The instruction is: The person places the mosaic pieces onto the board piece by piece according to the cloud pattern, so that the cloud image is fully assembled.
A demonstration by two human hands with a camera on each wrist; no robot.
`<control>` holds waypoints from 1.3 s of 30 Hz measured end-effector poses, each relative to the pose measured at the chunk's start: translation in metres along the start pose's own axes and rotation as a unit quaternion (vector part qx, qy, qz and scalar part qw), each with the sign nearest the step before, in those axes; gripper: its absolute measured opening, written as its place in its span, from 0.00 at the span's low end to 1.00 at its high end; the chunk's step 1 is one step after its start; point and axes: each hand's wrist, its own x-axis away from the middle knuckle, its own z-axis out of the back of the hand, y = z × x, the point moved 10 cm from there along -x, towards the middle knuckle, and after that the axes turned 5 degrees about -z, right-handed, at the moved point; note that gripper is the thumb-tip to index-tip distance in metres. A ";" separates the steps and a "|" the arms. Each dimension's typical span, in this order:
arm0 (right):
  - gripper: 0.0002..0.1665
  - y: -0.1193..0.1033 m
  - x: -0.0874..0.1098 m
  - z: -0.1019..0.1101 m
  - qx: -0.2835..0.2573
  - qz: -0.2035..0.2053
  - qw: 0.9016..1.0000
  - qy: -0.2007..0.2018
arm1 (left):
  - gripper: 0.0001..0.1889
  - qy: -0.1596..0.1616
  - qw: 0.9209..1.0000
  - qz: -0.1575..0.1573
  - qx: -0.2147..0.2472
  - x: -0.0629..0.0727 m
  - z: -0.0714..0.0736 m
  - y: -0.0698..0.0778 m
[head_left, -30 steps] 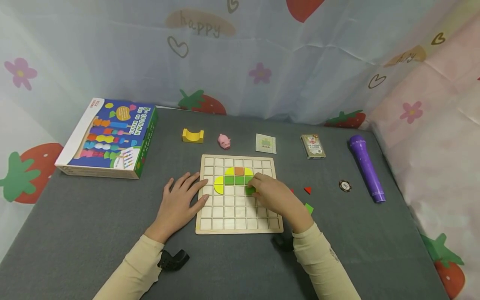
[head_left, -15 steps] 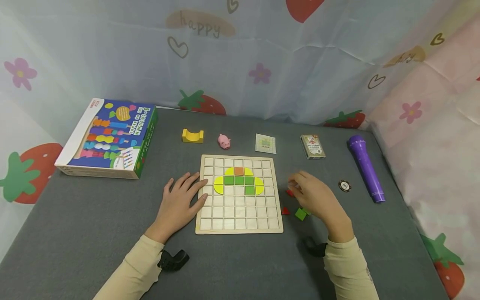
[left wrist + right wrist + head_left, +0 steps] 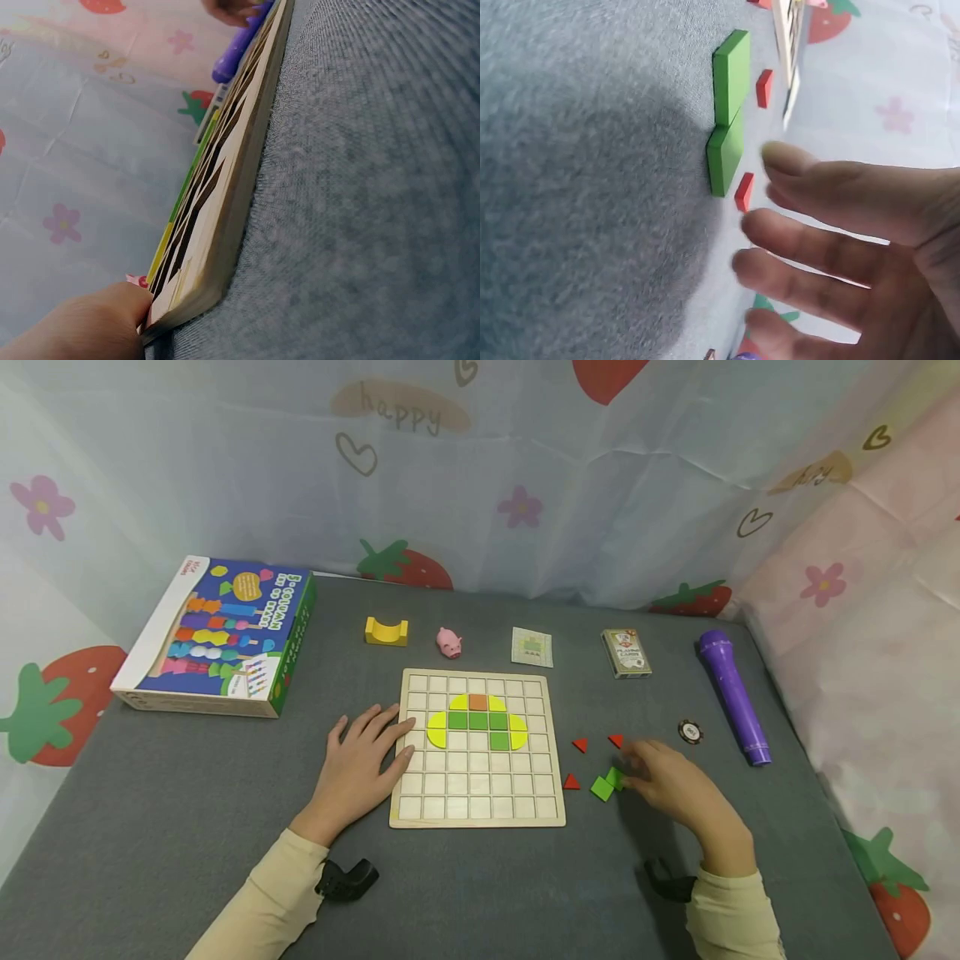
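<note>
My left hand (image 3: 358,772) lies with spread fingers at the left edge of the wooden grid board (image 3: 457,785), its fingertips touching the rim. On the board, several green squares (image 3: 477,721), yellow rounded pieces (image 3: 437,730) and one orange square (image 3: 477,702) form an arch. To the right of the board, my right hand (image 3: 678,785) hovers with loosely bent fingers, holding nothing. Right by its fingertips lie two loose green squares (image 3: 602,788), meeting at a corner. Three red triangles (image 3: 572,782) are scattered around them; the right wrist view shows a red triangle (image 3: 744,191) just past the nearer green square (image 3: 725,157).
Behind the board stand a yellow arched block (image 3: 386,632), a pink pig figure (image 3: 449,643), a pattern card (image 3: 531,647) and a playing card box (image 3: 627,653). At right are a poker chip (image 3: 690,732) and purple microphone (image 3: 733,697); a toy box (image 3: 217,635) occupies the left.
My right hand has left a green square and a yellow piece on the board's right side and moved rightward to the loose pieces. The left hand has stayed put.
</note>
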 end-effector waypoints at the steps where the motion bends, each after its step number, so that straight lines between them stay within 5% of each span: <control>1: 0.16 0.001 0.001 -0.001 -0.002 0.004 1.000 -0.002 | 0.23 0.000 1.000 0.000 0.000 0.000 0.000 0.000; 12: 0.11 0.000 0.001 -0.009 -0.015 0.028 0.999 0.006 | 0.24 -0.004 1.000 0.002 0.003 -0.001 0.001 0.002; 30: 0.13 0.001 -0.005 -0.011 0.015 0.007 1.000 0.027 | 0.23 0.001 1.000 0.000 0.006 -0.001 0.002 0.002; 39: 0.17 -0.036 -0.020 -0.011 0.013 0.041 0.999 0.005 | 0.23 0.000 1.000 -0.001 0.005 0.000 0.001 0.001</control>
